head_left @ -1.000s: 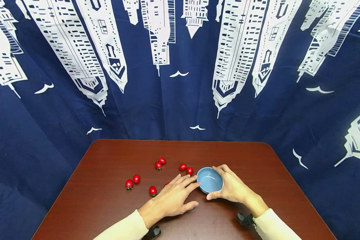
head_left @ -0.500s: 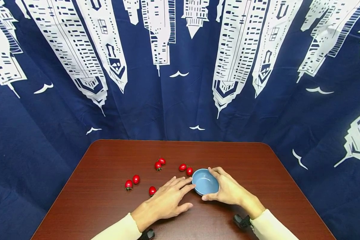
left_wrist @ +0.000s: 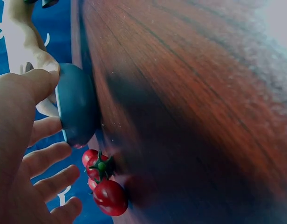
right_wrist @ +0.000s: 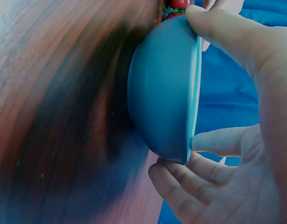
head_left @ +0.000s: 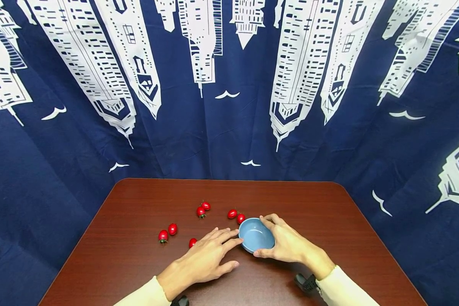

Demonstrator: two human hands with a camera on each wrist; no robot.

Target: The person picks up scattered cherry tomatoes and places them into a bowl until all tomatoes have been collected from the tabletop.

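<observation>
A small blue bowl (head_left: 256, 236) sits upright near the middle of the table, with nothing seen inside it. My right hand (head_left: 290, 241) grips its right side, thumb on the near rim and fingers at the far rim. The right wrist view shows the thumb and fingers spanning the bowl (right_wrist: 162, 88). My left hand (head_left: 200, 260) is spread palm down to the left, fingers straight, fingertips at or very near the bowl's left rim. A cherry tomato (head_left: 193, 242) is partly covered by that hand. Two more cherry tomatoes (head_left: 241, 218) lie just behind the bowl's left edge.
Other cherry tomatoes lie in pairs, one pair (head_left: 201, 211) towards the back and another (head_left: 163, 236) at the left. The brown wooden table (head_left: 310, 199) ends at a blue curtain (head_left: 222, 140) printed with white buildings. A dark device (head_left: 305, 282) sits at the right wrist.
The bowl has slid left and slightly nearer in my right hand. My left hand has moved the same way beside it, covering more of the nearest tomato.
</observation>
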